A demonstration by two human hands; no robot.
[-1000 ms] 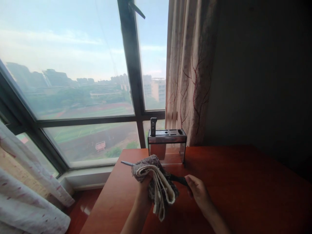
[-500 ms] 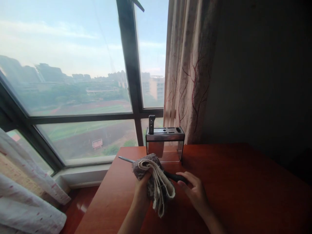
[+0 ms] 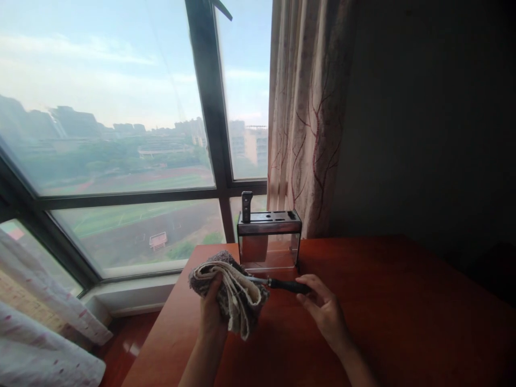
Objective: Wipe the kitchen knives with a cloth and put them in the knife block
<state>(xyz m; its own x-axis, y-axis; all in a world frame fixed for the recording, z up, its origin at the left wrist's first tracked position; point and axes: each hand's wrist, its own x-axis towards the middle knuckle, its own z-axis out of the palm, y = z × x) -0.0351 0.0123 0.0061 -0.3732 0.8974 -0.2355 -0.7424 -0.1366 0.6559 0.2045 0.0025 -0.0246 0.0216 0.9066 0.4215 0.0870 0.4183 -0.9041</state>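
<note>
My left hand [image 3: 213, 306] is closed round a folded grey-and-cream cloth [image 3: 237, 293], thumb on top. The cloth is wrapped about the metal rod of a sharpening steel [image 3: 288, 285], and only a short length of rod shows beside the black handle. At the right, my right hand [image 3: 322, 309] grips the handle's end between thumb and fingers. The rod's far tip is hidden in the cloth. Just beyond the hands stands a knife block [image 3: 269, 227] with clear sides and a slotted metal top. One knife handle [image 3: 246, 207] sticks up from its left end.
Both hands are above a reddish-brown wooden table [image 3: 387, 301]. Behind it are a large window [image 3: 121, 199] and a long patterned curtain [image 3: 306, 118]. Another pale curtain [image 3: 44, 344] hangs at the lower left, beside the table's left edge.
My left hand and the cloth have slid left along the rod, away from the handle. The tip that stuck out is now covered, and bare rod shows by the handle.
</note>
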